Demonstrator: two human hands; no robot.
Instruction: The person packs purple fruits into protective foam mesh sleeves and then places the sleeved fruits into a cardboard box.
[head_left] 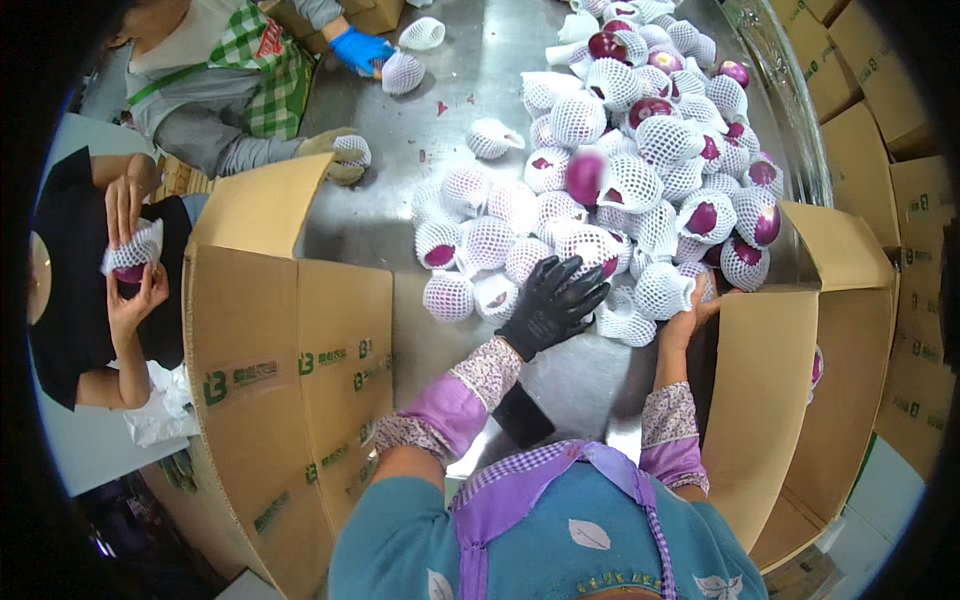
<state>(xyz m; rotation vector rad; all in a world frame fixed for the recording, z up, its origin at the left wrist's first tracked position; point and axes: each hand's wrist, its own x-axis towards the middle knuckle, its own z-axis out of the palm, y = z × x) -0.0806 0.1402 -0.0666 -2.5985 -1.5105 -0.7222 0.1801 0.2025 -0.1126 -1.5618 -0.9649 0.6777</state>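
Two hands at a heap of produce on one metal table [350, 225]. Left hand [552, 308], in a black glove: palm down, fingers spread over netted purple produce [588, 243] at the near edge of the heap. Right hand [682, 325], bare: fingers curved against netted pieces at the near right edge; impossible to tell whether gripping. Heap: several dozen purple rounds, mostly in white foam nets, too overlapped for an exact count.

Beyond the heap: one netted piece at a blue-gloved hand [360, 48], one loose white net [422, 33] just beside, one piece in a beige-gloved hand [347, 170], and one between the two bare hands [137, 295] of a person in black. Flanking the workspace: two open cartons, left carton [290, 400] and right carton [770, 400]; more stacked cartons [920, 290] at right. Between the forearms: one dark flat rectangular object [522, 415].

Printing: green emblems and characters on left carton and stacked cartons; red lettering on one green-checked apron [280, 85].
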